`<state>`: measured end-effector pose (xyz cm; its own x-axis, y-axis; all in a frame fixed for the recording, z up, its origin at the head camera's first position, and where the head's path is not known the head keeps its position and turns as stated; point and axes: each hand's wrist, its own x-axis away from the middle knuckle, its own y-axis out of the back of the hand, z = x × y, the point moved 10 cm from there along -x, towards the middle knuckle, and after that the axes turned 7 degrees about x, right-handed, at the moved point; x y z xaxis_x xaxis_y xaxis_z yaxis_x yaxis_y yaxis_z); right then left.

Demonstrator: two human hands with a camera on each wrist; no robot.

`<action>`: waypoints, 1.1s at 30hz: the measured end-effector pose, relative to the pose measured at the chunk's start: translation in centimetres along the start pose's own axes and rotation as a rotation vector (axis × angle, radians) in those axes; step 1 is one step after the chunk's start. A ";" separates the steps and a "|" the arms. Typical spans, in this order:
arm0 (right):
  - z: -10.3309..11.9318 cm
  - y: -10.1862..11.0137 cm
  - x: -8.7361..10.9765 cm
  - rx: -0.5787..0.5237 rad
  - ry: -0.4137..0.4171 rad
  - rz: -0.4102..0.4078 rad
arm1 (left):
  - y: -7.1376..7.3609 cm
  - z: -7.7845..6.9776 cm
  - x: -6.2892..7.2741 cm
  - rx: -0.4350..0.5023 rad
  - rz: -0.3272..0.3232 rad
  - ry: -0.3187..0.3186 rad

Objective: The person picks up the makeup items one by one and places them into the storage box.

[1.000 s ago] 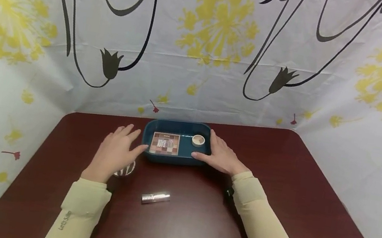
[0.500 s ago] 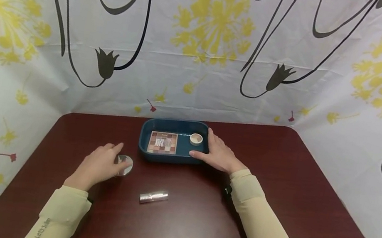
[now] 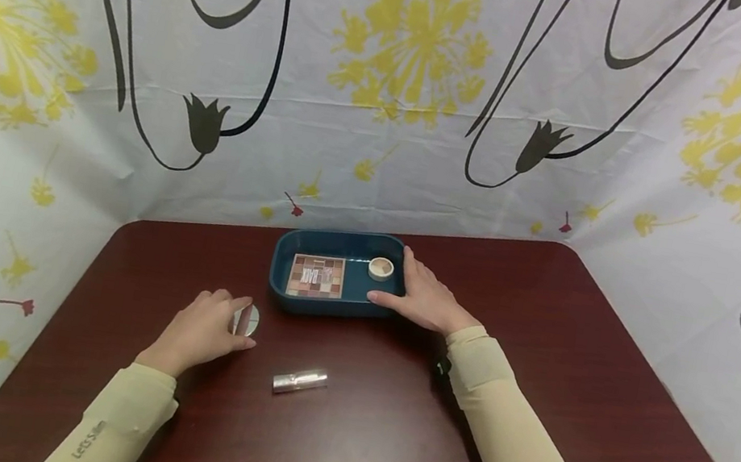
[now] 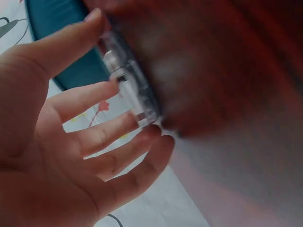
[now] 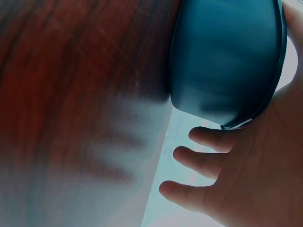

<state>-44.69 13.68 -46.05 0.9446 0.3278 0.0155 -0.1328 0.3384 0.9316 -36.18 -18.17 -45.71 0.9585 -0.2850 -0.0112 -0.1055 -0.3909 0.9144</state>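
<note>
My left hand point(image 3: 203, 329) has its thumb and fingertips at opposite edges of a round, shiny compact point(image 3: 247, 320) lying on the table. In the left wrist view, the compact point(image 4: 130, 80) appears edge-on, with a clear side and a dark face, between the thumb and fingers. My right hand point(image 3: 428, 300) rests on the right end of a blue tray point(image 3: 306, 306), its thumb over the front rim. Straight fingers point(image 5: 194, 163) extend beside the tray in the right wrist view. Inside the tray lie an eyeshadow palette point(image 3: 316, 277) and a small round cream-coloured pot point(image 3: 380, 269).
A silver lipstick-like tube point(image 3: 300, 381) lies on the dark red-brown table point(image 3: 347, 456), in front of the tray and right of the compact. Patterned cloth point(image 3: 381, 167) rises behind the table and along both sides.
My left hand has come down from beside the tray's left end to the compact, and its thumb and fingers now hold it. The right hand stays at the tray.
</note>
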 end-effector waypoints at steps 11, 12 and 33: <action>0.2 -0.3 0.2 -0.023 0.004 0.024 | -0.2 0.0 0.2 -0.004 0.012 -0.010; 0.1 -0.3 0.2 -0.026 0.002 0.025 | -0.2 -0.1 0.1 0.002 0.014 -0.013; -0.1 -0.1 0.1 -0.033 -0.012 0.029 | 2.1 0.7 -0.3 0.070 -0.050 0.054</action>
<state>-44.62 13.76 -46.21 0.9438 0.3271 0.0469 -0.1696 0.3578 0.9183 -36.92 -19.54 -44.06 0.9758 -0.2164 -0.0325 -0.0736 -0.4644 0.8825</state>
